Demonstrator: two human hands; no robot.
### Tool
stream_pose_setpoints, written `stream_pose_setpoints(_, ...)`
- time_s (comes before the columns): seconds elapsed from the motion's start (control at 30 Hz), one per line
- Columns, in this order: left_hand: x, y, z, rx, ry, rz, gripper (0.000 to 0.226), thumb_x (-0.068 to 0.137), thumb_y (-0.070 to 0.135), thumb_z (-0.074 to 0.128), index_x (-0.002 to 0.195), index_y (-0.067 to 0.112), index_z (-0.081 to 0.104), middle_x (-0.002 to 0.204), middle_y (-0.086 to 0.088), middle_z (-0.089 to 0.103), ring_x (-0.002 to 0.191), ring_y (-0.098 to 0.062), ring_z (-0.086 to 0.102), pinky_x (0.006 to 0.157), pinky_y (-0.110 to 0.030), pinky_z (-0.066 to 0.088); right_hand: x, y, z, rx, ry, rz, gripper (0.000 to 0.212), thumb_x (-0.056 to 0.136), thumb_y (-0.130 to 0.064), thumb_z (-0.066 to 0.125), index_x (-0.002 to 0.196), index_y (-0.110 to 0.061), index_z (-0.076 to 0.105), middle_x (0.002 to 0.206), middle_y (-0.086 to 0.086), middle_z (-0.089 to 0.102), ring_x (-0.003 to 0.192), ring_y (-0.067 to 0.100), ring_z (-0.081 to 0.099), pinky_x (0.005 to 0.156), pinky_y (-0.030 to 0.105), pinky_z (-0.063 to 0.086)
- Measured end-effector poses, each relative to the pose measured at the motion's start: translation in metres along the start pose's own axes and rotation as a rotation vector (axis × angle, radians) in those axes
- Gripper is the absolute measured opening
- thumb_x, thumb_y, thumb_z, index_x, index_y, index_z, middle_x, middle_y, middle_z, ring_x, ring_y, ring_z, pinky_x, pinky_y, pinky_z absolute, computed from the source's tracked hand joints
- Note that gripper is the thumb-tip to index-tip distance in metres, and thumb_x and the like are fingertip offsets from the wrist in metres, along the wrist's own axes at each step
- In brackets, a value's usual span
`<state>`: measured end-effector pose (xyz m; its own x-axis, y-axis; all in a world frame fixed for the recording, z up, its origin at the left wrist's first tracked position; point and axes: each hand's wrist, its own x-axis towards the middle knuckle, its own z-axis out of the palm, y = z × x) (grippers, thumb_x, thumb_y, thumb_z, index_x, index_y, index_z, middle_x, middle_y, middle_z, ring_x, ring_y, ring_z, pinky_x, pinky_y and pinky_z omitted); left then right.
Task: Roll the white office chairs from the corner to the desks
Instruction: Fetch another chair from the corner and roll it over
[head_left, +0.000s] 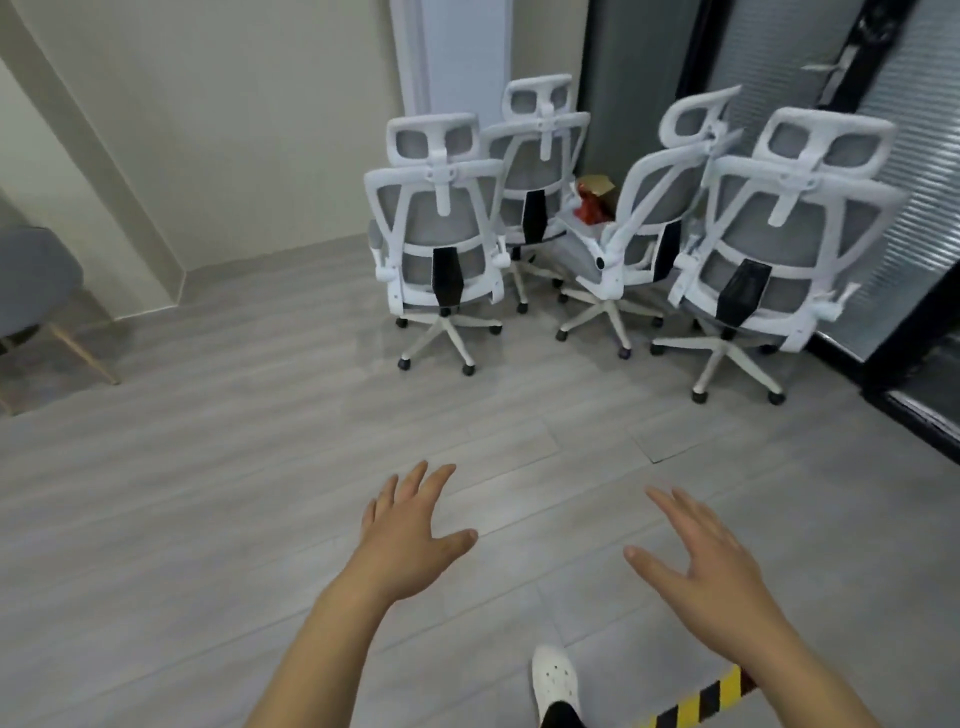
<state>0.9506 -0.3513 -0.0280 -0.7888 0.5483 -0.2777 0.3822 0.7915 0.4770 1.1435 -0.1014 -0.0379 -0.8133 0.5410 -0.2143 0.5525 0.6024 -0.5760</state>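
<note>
Several white office chairs with grey mesh backs stand grouped in the far corner, backs towards me. The nearest left chair (441, 234) and the nearest right chair (769, 244) are in front; two more (540, 166) (654, 208) stand behind them. My left hand (415, 535) and my right hand (706, 551) are stretched out in front of me, fingers spread, holding nothing, well short of the chairs. No desks are in view.
A red and gold package (592, 202) lies on a rear chair's seat. A grey chair with wooden legs (36, 291) stands at the left edge. A dark glass door (893, 208) runs along the right. Yellow-black floor tape (701, 701) lies beside my white shoe (555, 680).
</note>
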Motion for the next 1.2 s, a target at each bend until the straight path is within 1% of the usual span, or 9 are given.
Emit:
stream_pose_setpoints(0.17,0.15,-0.001,-0.031,0.056,0.0,-0.01,0.077,0.086,0.059,0.054,0.148,0.046,0.009,0.161,0.011,-0.002,0.148,-0.022,-0.007,0.119,-0.045,0.004,0.152,0.002,-0.006,0.063,0.088,-0.005,0.071,0.082,-0.061,0.058,0.146,-0.043,0.033,0.16,-0.009,0.025,0.149,0.011,0.015,0.119,0.043,0.019)
stream_pose_setpoints(0.27,0.231,-0.004,-0.058,0.06,-0.011,-0.071,0.075,0.087,0.057,0.054,0.147,0.048,0.011,0.161,0.01,-0.001,0.148,-0.022,-0.006,0.119,-0.044,0.005,0.253,-0.014,-0.013,0.088,0.058,0.005,0.07,0.084,-0.058,0.06,0.147,-0.042,0.033,0.16,-0.01,0.024,0.149,0.012,0.015,0.119,0.041,0.019)
stream_pose_setpoints(0.33,0.278,-0.004,-0.078,0.062,-0.022,-0.09,0.073,0.088,0.057,0.053,0.147,0.049,0.011,0.161,0.01,-0.001,0.148,-0.022,-0.007,0.119,-0.045,0.005,0.317,-0.035,-0.017,0.109,0.032,-0.014,0.07,0.083,-0.06,0.059,0.146,-0.044,0.033,0.16,-0.01,0.024,0.149,0.012,0.016,0.119,0.041,0.02)
stream_pose_setpoints(0.47,0.356,-0.011,-0.12,0.039,0.033,-0.121,0.074,0.088,0.058,0.053,0.147,0.048,0.011,0.161,0.011,-0.001,0.148,-0.021,-0.005,0.119,-0.044,0.006,0.434,-0.087,-0.026,0.076,-0.016,-0.095,0.071,0.084,-0.059,0.059,0.148,-0.043,0.031,0.161,-0.008,0.022,0.149,0.013,0.014,0.119,0.043,0.019)
stream_pose_setpoints(0.63,0.466,-0.05,-0.177,-0.021,0.095,-0.171,0.076,0.087,0.057,0.055,0.148,0.047,0.011,0.161,0.011,0.0,0.148,-0.021,-0.004,0.119,-0.043,0.007,0.579,-0.168,-0.03,-0.002,-0.05,-0.233,0.072,0.086,-0.057,0.058,0.15,-0.039,0.029,0.162,-0.007,0.021,0.15,0.014,0.012,0.12,0.043,0.016)
stream_pose_setpoints(0.73,0.552,-0.082,-0.212,0.019,0.137,-0.16,0.079,0.086,0.057,0.056,0.149,0.043,0.012,0.161,0.009,0.002,0.148,-0.023,-0.001,0.119,-0.042,0.009,0.664,-0.207,-0.031,-0.041,-0.041,-0.268,0.073,0.086,-0.057,0.059,0.15,-0.04,0.028,0.162,-0.011,0.018,0.15,0.012,0.01,0.12,0.047,0.015)
stream_pose_setpoints(0.87,0.676,-0.122,-0.269,0.021,0.215,-0.087,0.082,0.083,0.062,0.056,0.15,0.039,0.015,0.161,0.004,0.01,0.147,-0.026,0.006,0.118,-0.043,0.012,0.772,-0.259,-0.039,-0.123,-0.011,-0.277,0.073,0.086,-0.058,0.059,0.15,-0.041,0.028,0.162,-0.013,0.016,0.15,0.012,0.012,0.119,0.05,0.016)
stream_pose_setpoints(0.97,0.762,-0.143,-0.314,0.046,0.216,-0.087,0.082,0.082,0.06,0.057,0.15,0.038,0.016,0.16,0.003,0.013,0.147,-0.027,0.01,0.118,-0.045,0.013,0.842,-0.294,-0.045,-0.156,-0.023,-0.26,0.074,0.084,-0.062,0.057,0.15,-0.042,0.029,0.162,-0.012,0.019,0.15,0.014,0.015,0.118,0.052,0.02)
stream_pose_setpoints(1.2,0.918,-0.125,-0.395,0.124,0.181,0.016,0.078,0.085,0.05,0.06,0.149,0.036,0.02,0.16,0.001,0.014,0.145,-0.03,0.012,0.117,-0.047,0.013,0.974,-0.351,-0.055,-0.252,-0.05,-0.229,0.072,0.088,-0.06,0.054,0.151,-0.04,0.025,0.163,-0.009,0.016,0.15,0.017,0.013,0.118,0.052,0.019)
